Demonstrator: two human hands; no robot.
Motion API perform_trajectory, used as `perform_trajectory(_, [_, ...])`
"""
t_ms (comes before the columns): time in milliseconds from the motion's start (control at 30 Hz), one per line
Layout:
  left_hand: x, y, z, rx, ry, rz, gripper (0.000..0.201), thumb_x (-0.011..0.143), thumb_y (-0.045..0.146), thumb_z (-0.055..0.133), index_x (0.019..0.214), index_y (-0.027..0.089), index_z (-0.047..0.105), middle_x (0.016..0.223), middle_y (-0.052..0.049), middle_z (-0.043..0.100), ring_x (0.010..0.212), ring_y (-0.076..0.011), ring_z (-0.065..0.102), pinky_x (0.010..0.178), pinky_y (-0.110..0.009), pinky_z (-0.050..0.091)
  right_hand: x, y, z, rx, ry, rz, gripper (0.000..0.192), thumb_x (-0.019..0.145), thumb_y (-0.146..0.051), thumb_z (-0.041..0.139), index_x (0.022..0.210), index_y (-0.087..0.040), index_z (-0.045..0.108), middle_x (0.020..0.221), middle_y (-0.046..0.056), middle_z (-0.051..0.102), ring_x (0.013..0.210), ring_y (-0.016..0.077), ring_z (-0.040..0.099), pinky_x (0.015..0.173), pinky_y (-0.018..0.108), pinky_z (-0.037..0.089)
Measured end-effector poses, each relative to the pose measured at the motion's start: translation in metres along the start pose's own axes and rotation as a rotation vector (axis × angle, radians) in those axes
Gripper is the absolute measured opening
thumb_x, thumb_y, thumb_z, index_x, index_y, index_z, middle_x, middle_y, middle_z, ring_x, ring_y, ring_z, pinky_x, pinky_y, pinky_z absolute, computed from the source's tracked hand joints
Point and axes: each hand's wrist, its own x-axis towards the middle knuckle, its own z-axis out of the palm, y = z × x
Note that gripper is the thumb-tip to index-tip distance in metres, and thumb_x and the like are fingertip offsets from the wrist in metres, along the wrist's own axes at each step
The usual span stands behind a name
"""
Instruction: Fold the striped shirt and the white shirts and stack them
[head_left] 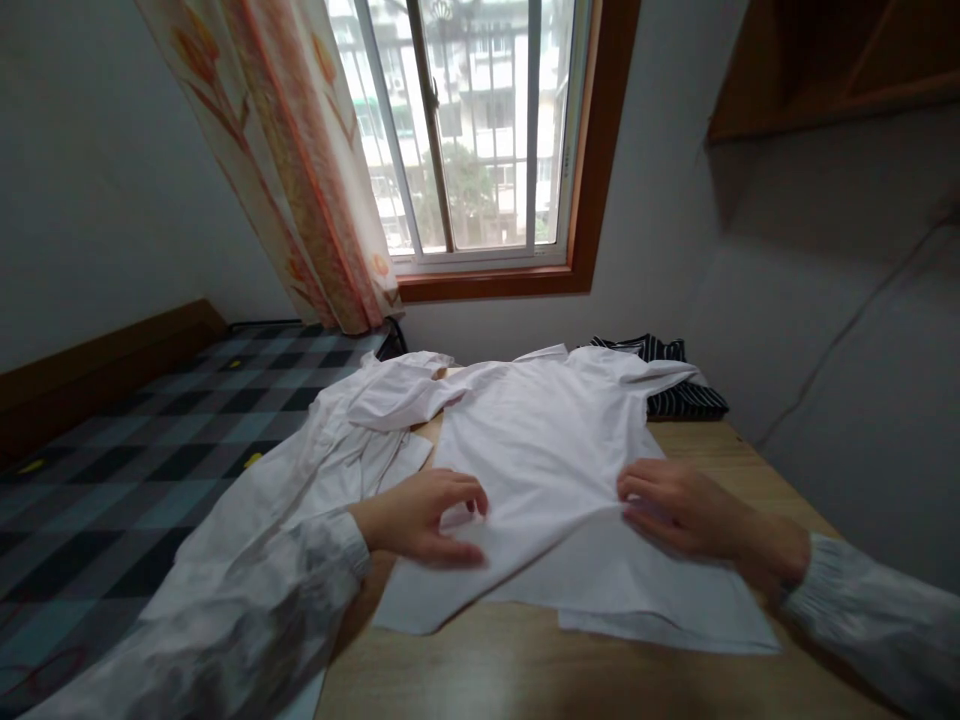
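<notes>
A white shirt [536, 440] lies spread over the wooden table, its hem toward me and its sleeves at the far end. Over the left part of its lower half is my left hand [431, 515], fingers curled and apart with nothing between them. My right hand [679, 508] pinches the shirt's right side edge, and a crease runs from there down to the left. The lower layer of the shirt shows below that crease. More white clothing [330, 450] lies rumpled to the left, hanging over the table's left edge.
The wooden table [450, 680] stands against the far wall. Folded black-and-white striped fabric [682, 400] sits at its back right corner. On the left is a bed with a checked cover [187, 420]. A curtain [300, 180] hangs beside the window [480, 130], and a wooden shelf [840, 70] juts out upper right.
</notes>
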Motion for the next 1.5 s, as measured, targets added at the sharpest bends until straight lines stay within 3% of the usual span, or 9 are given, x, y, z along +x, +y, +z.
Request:
perform_trajectory(67, [-0.008, 0.004, 0.005, 0.082, -0.003, 0.079, 0.053, 0.088, 0.056, 0.090, 0.128, 0.026, 0.075, 0.128, -0.014, 0.079, 0.112, -0.0323, 0.075, 0.102, -0.042, 0.057, -0.009, -0.006, 0.012, 0.002, 0.019, -0.050, 0.026, 0.105, -0.045, 0.071, 0.122, -0.025, 0.073, 0.118, 0.015, 0.078, 0.104, 0.0320, 0.074, 0.094, 0.046, 0.060])
perform_trajectory(133, [-0.012, 0.003, 0.010, 0.115, 0.002, 0.085, 0.038, 0.096, 0.048, 0.083, 0.125, 0.025, 0.075, 0.131, -0.015, 0.077, 0.112, -0.0314, 0.074, 0.101, -0.042, 0.057, -0.015, -0.009, 0.023, 0.013, 0.038, -0.043, 0.038, 0.103, -0.046, 0.075, 0.135, -0.027, 0.071, 0.130, 0.016, 0.077, 0.116, 0.0350, 0.074, 0.102, 0.050, 0.061])
perform_trajectory(233, [-0.013, -0.004, 0.012, 0.055, -0.007, 0.053, 0.016, 0.108, 0.035, 0.066, 0.112, 0.023, 0.076, 0.125, -0.014, 0.078, 0.107, -0.0264, 0.074, 0.096, -0.037, 0.057, -0.015, -0.006, 0.033, 0.052, 0.068, 0.025, 0.024, 0.110, -0.038, 0.064, 0.131, -0.029, 0.073, 0.130, 0.014, 0.077, 0.116, 0.0319, 0.074, 0.101, 0.048, 0.063])
perform_trajectory(367, [-0.007, -0.010, 0.011, -0.073, 0.035, -0.032, 0.024, 0.114, 0.037, 0.058, 0.112, 0.022, 0.076, 0.116, -0.012, 0.080, 0.104, -0.0237, 0.075, 0.095, -0.034, 0.057, -0.014, 0.003, 0.039, 0.120, 0.079, 0.052, 0.020, 0.114, -0.034, 0.057, 0.124, -0.029, 0.074, 0.126, 0.012, 0.077, 0.115, 0.0294, 0.075, 0.101, 0.046, 0.065])
perform_trajectory(567, [-0.007, -0.011, 0.027, -0.110, 0.187, -0.094, 0.037, 0.117, 0.043, 0.052, 0.103, 0.021, 0.077, 0.106, -0.011, 0.080, 0.099, -0.0231, 0.075, 0.091, -0.034, 0.056, -0.030, 0.013, 0.049, 0.140, 0.125, 0.088, 0.042, 0.111, -0.037, 0.064, 0.153, -0.033, 0.065, 0.164, 0.012, 0.064, 0.149, 0.0336, 0.064, 0.124, 0.056, 0.056])
perform_trajectory(733, [-0.012, -0.011, 0.039, -0.024, 0.266, -0.146, 0.041, 0.117, 0.051, 0.051, 0.099, 0.022, 0.074, 0.102, -0.009, 0.076, 0.094, -0.0221, 0.071, 0.088, -0.033, 0.054, -0.037, 0.023, 0.053, 0.134, 0.098, 0.075, 0.052, 0.114, -0.039, 0.061, 0.165, -0.034, 0.056, 0.176, 0.011, 0.054, 0.160, 0.0332, 0.054, 0.131, 0.060, 0.048])
perform_trajectory(933, [-0.011, -0.017, 0.042, 0.080, 0.274, -0.225, 0.052, 0.113, 0.060, 0.055, 0.077, 0.022, 0.062, 0.076, -0.002, 0.064, 0.073, -0.0190, 0.059, 0.073, -0.032, 0.043, -0.039, 0.020, 0.052, 0.117, 0.188, 0.141, 0.037, 0.112, -0.045, 0.062, 0.145, -0.030, 0.070, 0.157, 0.012, 0.070, 0.144, 0.0331, 0.068, 0.125, 0.058, 0.055])
perform_trajectory(1200, [-0.006, -0.018, 0.048, 0.186, 0.226, -0.124, 0.057, 0.110, 0.058, 0.064, 0.066, 0.023, 0.061, 0.065, -0.002, 0.057, 0.078, -0.0216, 0.062, 0.096, -0.035, 0.049, -0.048, 0.016, 0.047, 0.079, 0.214, 0.177, 0.031, 0.114, -0.044, 0.058, 0.134, -0.029, 0.076, 0.147, 0.011, 0.074, 0.135, 0.0326, 0.071, 0.121, 0.057, 0.056])
perform_trajectory(1500, [-0.012, -0.020, 0.053, 0.163, 0.319, -0.116, 0.064, 0.105, 0.066, 0.070, 0.061, 0.021, 0.056, 0.063, -0.001, 0.058, 0.071, -0.0184, 0.060, 0.078, -0.031, 0.044, -0.049, 0.018, 0.048, 0.117, 0.259, 0.185, 0.024, 0.114, -0.042, 0.056, 0.117, -0.027, 0.076, 0.135, 0.011, 0.079, 0.125, 0.0322, 0.074, 0.115, 0.055, 0.058])
